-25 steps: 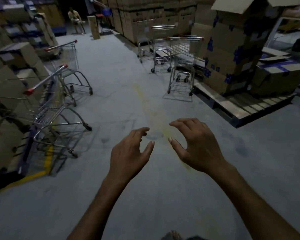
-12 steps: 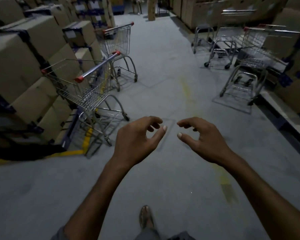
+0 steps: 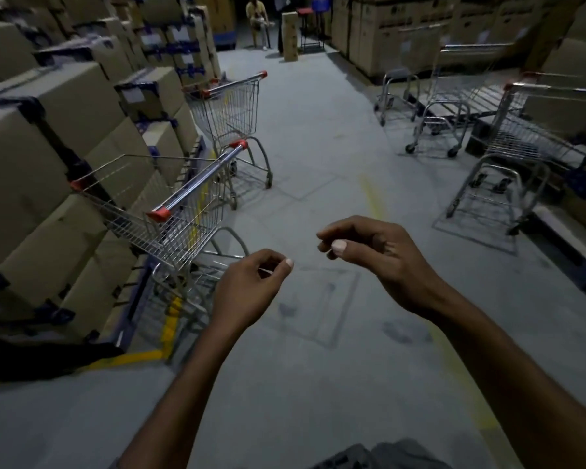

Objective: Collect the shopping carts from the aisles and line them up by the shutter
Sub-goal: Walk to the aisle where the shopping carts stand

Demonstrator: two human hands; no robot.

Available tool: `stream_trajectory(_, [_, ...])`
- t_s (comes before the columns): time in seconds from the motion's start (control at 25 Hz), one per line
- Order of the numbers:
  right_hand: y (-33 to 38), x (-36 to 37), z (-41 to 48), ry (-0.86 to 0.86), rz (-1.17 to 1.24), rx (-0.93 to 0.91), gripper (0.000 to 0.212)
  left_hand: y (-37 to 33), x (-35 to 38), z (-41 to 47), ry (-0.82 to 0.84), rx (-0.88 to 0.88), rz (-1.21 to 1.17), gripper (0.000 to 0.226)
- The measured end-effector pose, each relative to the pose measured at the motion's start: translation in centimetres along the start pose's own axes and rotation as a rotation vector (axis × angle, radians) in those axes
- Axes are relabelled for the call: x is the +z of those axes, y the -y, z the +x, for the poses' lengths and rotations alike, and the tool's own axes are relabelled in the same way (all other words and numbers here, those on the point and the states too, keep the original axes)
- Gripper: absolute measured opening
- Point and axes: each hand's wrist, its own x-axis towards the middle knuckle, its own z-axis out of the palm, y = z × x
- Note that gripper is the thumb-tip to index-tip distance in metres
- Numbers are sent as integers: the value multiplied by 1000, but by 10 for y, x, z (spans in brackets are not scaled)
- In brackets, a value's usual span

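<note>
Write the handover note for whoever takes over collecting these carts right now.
Left hand: empty, fingers curled, touching nothing.
Right hand: empty, fingers curled, over bare floor.
Carts: near cart and second cart stand by the boxes on the left; three more stand on the right.
Done: none lined up that can be seen; no shutter in view.
Left: take the near cart's handle, then gather the others.

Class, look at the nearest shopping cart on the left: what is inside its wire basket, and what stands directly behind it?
The nearest cart's basket looks empty, though its far corner is hard to read. Behind it stand stacked cardboard boxes; the cart hides their lower fronts.
</note>
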Motion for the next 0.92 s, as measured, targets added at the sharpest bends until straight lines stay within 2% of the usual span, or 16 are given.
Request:
stream_trajectory(0.16, [-45, 4, 82, 27, -153, 1, 14, 17, 6, 73, -29, -3, 17, 28])
stream_trajectory(0.4, [-128, 2, 222, 115, -293, -37, 15, 49, 19, 190, -198, -28, 186, 23])
stream_trajectory(0.56, [-171, 9, 319, 177, -625, -179, 26, 70, 13, 255, -393, 42, 509, 23])
stream_trajectory(0.72, [-208, 42, 403, 262, -671, -225, 31, 96, -2, 310, -519, 103, 772, 25])
stream_trajectory(0.92, [-249, 105, 486, 288, -672, -326, 36, 154, -16, 374, -587, 21, 905, 27])
